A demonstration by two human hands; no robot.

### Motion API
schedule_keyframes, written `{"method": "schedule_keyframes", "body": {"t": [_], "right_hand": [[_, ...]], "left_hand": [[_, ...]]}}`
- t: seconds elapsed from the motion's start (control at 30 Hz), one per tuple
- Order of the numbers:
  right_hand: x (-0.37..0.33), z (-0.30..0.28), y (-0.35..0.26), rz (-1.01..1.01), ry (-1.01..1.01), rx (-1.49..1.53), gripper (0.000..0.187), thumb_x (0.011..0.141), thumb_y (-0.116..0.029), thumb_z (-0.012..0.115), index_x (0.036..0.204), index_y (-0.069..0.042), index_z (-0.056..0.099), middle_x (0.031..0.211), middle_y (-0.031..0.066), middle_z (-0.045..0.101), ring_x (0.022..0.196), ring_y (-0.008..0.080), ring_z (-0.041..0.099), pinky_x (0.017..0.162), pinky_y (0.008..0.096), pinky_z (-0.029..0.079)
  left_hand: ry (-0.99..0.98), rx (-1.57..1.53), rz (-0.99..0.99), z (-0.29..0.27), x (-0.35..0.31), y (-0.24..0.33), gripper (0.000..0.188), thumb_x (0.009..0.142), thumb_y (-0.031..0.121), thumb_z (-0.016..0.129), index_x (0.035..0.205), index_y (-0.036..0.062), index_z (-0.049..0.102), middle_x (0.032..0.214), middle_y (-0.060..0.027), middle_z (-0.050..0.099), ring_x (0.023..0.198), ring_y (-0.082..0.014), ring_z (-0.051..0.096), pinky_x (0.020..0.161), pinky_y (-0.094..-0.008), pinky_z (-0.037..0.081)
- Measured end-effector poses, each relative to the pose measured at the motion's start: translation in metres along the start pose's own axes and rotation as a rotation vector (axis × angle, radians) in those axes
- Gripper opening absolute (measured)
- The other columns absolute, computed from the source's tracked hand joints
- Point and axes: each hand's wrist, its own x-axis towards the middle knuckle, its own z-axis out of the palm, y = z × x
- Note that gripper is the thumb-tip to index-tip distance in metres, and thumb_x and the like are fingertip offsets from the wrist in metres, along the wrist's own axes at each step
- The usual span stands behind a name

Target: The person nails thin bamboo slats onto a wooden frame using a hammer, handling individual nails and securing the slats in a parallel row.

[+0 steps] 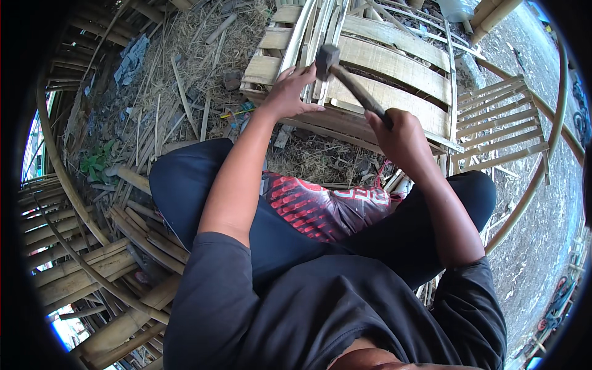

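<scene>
At the left part of the near edge of the slatted wooden crate (394, 65), the left hand (290, 94) is placed beside pale strips (300, 38); whether it is clamped on them cannot be told. Just beside its fingertips, above that edge, the hammer (355, 87) is held, its handle tightly enclosed by the right hand (402, 139).

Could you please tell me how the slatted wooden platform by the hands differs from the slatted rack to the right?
The platform has broad, flat boards, whereas the rack has narrow strips. The platform appears larger than the rack. Long strips lie across the platform and the right hand holds a hammer over it; no hand is at the rack. Both are pale, with gaps between slats.
</scene>
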Motion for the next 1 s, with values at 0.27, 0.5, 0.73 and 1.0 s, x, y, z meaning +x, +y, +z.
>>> {"method": "schedule_keyframes", "body": {"t": [0.27,0.5,0.73,1.0], "right_hand": [[0.004,0.000,0.003,0.041,-0.082,-0.003,0.055,0.101,-0.040,0.058,0.077,0.008,0.067,0.068,0.0308,0.062,0.074,0.0498,0.066,0.071,0.0542,0.051],[0.023,-0.006,0.012,0.064,0.019,-0.060,0.058,0.100,-0.045,0.058,0.084,0.009,0.070,0.069,0.0287,0.065,0.072,0.0461,0.068,0.071,0.0494,0.053],[0.038,-0.019,0.015,0.154,-0.110,0.144,0.063,0.101,-0.051,0.059,0.066,0.001,0.055,0.052,0.0026,0.049,0.044,0.0132,0.046,0.045,0.0358,0.039],[0.048,-0.021,0.020,0.227,-0.269,0.115,0.057,0.100,-0.049,0.060,0.070,-0.001,0.057,0.054,0.0020,0.050,0.040,0.0118,0.046,0.038,0.0320,0.036]], "left_hand": [[-0.006,-0.158,-0.022,-0.001,0.002,0.000,0.110,0.068,0.050,0.089,0.158,0.0180,0.033,0.147,-0.0089,0.056,0.140,-0.0263,0.046,0.123,-0.0434,0.026],[-0.021,-0.118,-0.017,-0.001,0.003,0.000,0.101,0.065,0.053,0.089,0.153,0.0260,0.046,0.164,-0.0067,0.032,0.145,-0.0392,0.036,0.122,-0.0466,0.028],[-0.054,-0.078,-0.078,-0.002,0.007,0.004,0.103,0.063,0.056,0.089,0.152,0.0250,0.047,0.163,-0.0089,0.034,0.144,-0.0330,0.041,0.123,-0.0424,0.027],[-0.034,-0.228,-0.149,0.007,0.004,-0.008,0.107,0.061,0.055,0.090,0.153,0.0252,0.044,0.161,-0.0067,0.037,0.143,-0.0353,0.041,0.123,-0.0425,0.029]]}}
